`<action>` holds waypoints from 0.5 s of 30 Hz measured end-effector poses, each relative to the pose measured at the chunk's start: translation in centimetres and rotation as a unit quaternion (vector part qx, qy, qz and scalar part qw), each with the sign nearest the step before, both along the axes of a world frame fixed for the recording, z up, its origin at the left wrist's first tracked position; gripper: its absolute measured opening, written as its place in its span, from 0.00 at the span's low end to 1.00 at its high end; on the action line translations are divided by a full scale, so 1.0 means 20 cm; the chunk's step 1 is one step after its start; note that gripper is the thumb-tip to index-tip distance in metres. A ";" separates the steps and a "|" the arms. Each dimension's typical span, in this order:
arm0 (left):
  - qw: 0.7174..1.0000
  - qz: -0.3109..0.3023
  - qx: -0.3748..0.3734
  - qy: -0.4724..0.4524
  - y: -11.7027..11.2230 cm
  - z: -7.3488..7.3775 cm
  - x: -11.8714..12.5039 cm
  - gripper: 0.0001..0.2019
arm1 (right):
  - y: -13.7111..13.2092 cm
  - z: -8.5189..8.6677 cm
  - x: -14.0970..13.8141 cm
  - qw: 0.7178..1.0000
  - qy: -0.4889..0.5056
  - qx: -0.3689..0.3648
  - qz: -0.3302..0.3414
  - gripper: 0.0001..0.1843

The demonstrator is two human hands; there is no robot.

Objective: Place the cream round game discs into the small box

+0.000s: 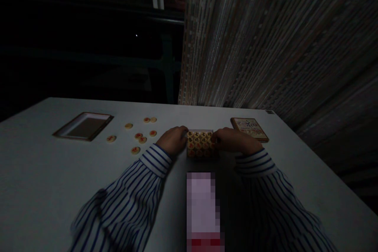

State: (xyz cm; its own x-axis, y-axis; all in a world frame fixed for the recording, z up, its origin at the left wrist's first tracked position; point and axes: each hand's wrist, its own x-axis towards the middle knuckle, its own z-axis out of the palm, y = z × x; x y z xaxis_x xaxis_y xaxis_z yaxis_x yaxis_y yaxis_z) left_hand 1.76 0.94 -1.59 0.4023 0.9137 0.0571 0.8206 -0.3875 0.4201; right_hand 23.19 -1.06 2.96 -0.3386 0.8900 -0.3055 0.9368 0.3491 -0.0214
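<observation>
Between my hands on the table is a small tray (200,130) packed with rows of round Chinese chess pieces (199,145), the far rows marked in black and the near rows in red. My left hand (173,140) grips the tray's left side, its fingertips at the far left corner. On the right side, my right hand (234,140) is closed with thumb and forefinger pinched at the tray's edge, covering the pieces there. Whether a loose piece is also between those fingers is hidden. Both wrists are in striped cuffs.
Several loose chess pieces (142,139) are scattered left of my left hand. Farther left lies an open, shallow box part (84,115). A printed box lid (251,128) rests behind my right hand. The white table (53,173) meets a beaded curtain (212,67) at its far edge.
</observation>
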 end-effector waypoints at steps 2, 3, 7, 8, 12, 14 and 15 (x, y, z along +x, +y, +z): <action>1.000 0.000 -0.005 0.003 0.00 0.00 0.00 0.15 | 0.00 -0.01 0.00 1.000 0.001 -0.004 0.000 0.11; 1.000 0.000 -0.005 0.003 0.00 0.00 0.00 0.16 | 0.01 -0.01 0.01 1.000 0.002 -0.003 0.000 0.11; 1.000 -0.005 0.007 -0.002 0.00 0.00 0.00 0.15 | 0.01 -0.02 0.01 1.000 0.003 0.008 0.005 0.12; 1.000 -0.005 0.010 -0.003 0.00 0.00 0.00 0.15 | 0.02 -0.01 0.02 1.000 0.003 0.011 0.003 0.13; 1.000 0.000 0.013 -0.003 0.00 0.01 0.00 0.15 | 0.01 0.02 0.02 0.999 -0.003 0.047 -0.012 0.15; 1.000 0.003 0.020 -0.002 0.00 0.02 0.00 0.15 | 0.00 0.05 0.02 0.997 -0.009 0.080 -0.014 0.17; 1.000 0.003 0.026 0.001 -0.01 0.02 0.00 0.14 | 0.00 0.06 0.01 0.995 -0.011 0.095 -0.013 0.17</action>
State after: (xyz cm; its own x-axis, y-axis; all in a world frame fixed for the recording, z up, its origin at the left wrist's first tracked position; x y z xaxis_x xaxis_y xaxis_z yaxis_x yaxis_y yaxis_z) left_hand 1.81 0.82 -1.10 0.3963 0.9123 0.1036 0.8242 -0.4032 0.3977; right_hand 23.47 -1.09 4.11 -0.3096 0.9409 -0.1372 0.9453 0.3202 0.0629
